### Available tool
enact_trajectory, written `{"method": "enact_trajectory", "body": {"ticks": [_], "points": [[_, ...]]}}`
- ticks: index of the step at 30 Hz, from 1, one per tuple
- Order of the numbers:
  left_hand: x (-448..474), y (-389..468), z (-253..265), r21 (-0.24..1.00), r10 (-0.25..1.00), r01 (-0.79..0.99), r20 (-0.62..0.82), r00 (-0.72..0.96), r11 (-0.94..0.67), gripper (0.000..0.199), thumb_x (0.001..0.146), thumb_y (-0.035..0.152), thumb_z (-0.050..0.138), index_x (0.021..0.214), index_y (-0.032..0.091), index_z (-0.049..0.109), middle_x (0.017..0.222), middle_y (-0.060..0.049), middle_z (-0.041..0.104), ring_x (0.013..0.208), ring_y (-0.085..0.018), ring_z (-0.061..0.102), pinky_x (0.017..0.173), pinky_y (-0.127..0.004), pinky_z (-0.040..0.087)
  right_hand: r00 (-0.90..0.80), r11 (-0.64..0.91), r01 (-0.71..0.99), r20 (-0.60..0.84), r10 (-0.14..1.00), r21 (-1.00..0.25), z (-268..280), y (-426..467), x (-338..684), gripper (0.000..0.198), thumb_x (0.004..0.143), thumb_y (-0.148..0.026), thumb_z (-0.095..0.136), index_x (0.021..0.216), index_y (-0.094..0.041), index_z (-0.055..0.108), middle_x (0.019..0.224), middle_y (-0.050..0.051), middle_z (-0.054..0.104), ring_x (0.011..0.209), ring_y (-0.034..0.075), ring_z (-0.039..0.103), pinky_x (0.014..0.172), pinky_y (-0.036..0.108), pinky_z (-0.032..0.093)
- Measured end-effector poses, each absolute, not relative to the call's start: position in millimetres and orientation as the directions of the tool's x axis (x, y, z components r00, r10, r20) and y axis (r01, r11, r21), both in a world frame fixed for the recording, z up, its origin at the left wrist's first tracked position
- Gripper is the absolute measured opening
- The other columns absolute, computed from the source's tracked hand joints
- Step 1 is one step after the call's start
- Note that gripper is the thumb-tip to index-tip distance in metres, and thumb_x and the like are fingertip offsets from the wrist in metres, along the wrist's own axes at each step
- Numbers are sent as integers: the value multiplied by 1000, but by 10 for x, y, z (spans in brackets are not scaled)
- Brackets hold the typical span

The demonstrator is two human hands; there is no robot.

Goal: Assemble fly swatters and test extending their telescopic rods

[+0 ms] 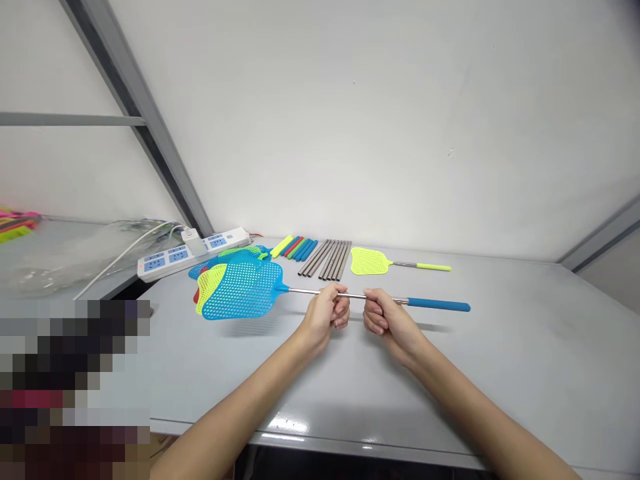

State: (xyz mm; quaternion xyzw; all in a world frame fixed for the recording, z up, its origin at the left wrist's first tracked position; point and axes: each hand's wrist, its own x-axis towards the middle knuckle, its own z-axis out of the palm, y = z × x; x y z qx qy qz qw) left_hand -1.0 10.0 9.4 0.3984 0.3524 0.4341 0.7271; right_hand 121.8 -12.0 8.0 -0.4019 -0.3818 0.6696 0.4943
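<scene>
A blue fly swatter (pixel 243 291) with a thin metal telescopic rod and a blue grip is held level above the table by both hands. My left hand (pixel 327 310) is closed round the rod on the side of the blue mesh head. Further right along the same rod, my right hand (pixel 385 317) is closed, near the blue grip (pixel 439 305). Behind the blue head lie more mesh swatter heads, a yellow one (pixel 213 283) among them, partly hidden. A yellow fly swatter (pixel 370 261) with a short rod and yellow grip lies flat farther back.
Several metal tubes (pixel 336 260) and several coloured grips (pixel 300 249) lie in rows at the back of the grey table (pixel 525 347). A white power strip (pixel 165 260) with a plugged-in charger stands at the left. Clear plastic bags (pixel 75 257) lie beyond it.
</scene>
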Motion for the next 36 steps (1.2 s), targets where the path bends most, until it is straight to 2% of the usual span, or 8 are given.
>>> {"method": "enact_trajectory", "body": {"ticks": [4,10,36], "points": [[-16,96,98,889,915,-346,-166,367,300,37,71,26,35,37,18,24,31,6,19,29,-5,24,36,-23,17,-127,-161,-357,-123,984,-920,48,-111,1216,35,71,-33,45,45,-18,27,35,-8,21,34,6,20,40,24,19],[-30,108,96,892,919,-330,-192,343,310,35,70,26,35,38,18,25,31,6,20,28,-5,24,36,-22,18,-144,-230,-413,-186,972,-881,43,-94,1224,34,70,-32,45,45,-19,26,35,-8,19,33,6,20,39,23,20],[-112,136,154,890,929,-336,-203,311,307,34,70,24,37,40,18,24,33,7,19,29,-5,25,36,-21,20,-131,-281,-436,-249,960,-855,129,-119,1299,34,69,-30,46,45,-19,26,35,-8,17,33,5,18,39,23,21]]}}
